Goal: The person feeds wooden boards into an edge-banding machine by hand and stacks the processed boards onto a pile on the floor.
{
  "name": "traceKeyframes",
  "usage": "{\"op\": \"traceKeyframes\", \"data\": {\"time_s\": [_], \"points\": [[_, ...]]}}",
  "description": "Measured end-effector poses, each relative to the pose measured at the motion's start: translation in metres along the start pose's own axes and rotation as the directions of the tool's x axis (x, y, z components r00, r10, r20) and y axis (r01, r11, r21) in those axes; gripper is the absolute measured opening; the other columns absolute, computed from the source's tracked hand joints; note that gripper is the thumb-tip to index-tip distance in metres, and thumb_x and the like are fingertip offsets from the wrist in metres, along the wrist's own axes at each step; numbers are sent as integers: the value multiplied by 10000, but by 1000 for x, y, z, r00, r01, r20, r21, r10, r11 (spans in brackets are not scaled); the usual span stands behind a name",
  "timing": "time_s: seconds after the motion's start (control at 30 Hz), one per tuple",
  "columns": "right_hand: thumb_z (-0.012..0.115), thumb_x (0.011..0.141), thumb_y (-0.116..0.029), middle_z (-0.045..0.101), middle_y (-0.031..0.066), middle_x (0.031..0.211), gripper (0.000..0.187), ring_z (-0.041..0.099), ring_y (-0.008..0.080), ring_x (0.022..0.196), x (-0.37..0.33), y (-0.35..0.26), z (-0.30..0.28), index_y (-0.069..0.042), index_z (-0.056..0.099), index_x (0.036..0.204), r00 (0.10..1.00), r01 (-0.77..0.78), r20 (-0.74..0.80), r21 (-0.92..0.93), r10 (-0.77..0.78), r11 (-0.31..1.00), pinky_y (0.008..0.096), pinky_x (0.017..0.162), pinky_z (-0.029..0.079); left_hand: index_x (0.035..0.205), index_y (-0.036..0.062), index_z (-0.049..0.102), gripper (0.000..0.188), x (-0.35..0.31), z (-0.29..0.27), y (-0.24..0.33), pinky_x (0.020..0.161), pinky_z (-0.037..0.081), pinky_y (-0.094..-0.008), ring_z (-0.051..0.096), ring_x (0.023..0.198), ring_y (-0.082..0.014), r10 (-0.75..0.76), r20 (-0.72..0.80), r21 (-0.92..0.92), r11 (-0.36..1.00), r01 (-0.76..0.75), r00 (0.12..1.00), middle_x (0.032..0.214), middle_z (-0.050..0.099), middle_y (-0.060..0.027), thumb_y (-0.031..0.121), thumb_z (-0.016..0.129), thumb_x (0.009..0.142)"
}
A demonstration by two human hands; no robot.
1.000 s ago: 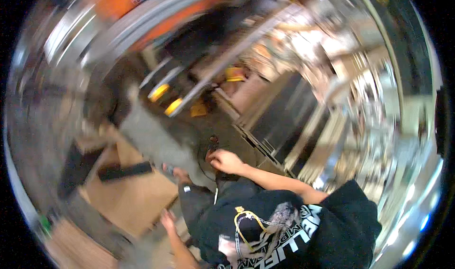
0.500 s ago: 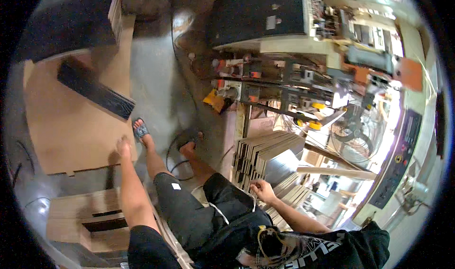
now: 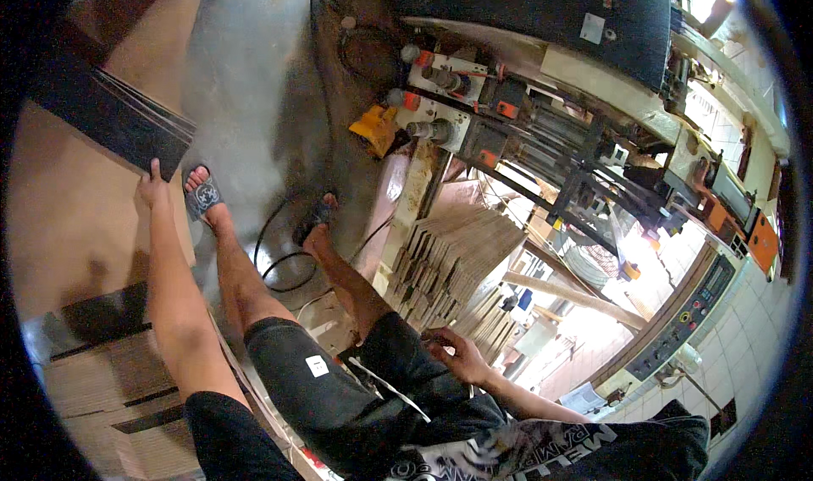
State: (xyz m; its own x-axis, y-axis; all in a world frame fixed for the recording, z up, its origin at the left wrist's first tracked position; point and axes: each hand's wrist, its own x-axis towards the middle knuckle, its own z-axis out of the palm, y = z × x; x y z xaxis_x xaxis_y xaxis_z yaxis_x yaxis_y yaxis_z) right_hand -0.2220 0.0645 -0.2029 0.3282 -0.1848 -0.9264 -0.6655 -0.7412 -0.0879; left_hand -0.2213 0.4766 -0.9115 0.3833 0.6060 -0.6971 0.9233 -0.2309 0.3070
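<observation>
Left hand (image 3: 154, 195) is touching the black plank stack (image 3: 106, 117), fingers' clamping unclear; right hand (image 3: 460, 358) is hanging, fingers half-open; holding layers flush is looking wise!

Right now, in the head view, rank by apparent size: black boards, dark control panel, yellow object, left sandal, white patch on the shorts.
1. Black boards
2. Dark control panel
3. Yellow object and left sandal: too alike to rank
4. White patch
</observation>
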Motion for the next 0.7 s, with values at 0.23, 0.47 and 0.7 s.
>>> {"op": "traceKeyframes", "data": {"time_s": [0.23,0.47,0.7], "points": [[631,981,-244,648,139,1226,384,644,253,1082,0,-59,-22,-18,580,1287,995,-10,-101,-236,-14,972,377,899,513,1189,-13,621,575,-123,-97,67,762,485,-343,591,866,-208,-17,432,-570,769,288,902,971,640,-115,511,618,952],[690,925,-445,557,207,1381,790,584,293,1225,14,-164,16,10,349,1474,924,381,-120,368,-363,848,390,1006,508,1176,-43,594,460,-321,-258,211,850,498,-319,594,968,-166,371,436,-798,581,161,820,1104,641,-75,354,677,959],[775,841,-275,677,156,1170,608,653,215,984,-21,-230,17,-1,525,1322,972,232,-94,559,-217,796,355,812,540,1345,3,483,496,-502,-314,255,951,481,-343,560,1153,-209,274,620,-782,298,547,736,1279,574,-136,290,651,978]]}}
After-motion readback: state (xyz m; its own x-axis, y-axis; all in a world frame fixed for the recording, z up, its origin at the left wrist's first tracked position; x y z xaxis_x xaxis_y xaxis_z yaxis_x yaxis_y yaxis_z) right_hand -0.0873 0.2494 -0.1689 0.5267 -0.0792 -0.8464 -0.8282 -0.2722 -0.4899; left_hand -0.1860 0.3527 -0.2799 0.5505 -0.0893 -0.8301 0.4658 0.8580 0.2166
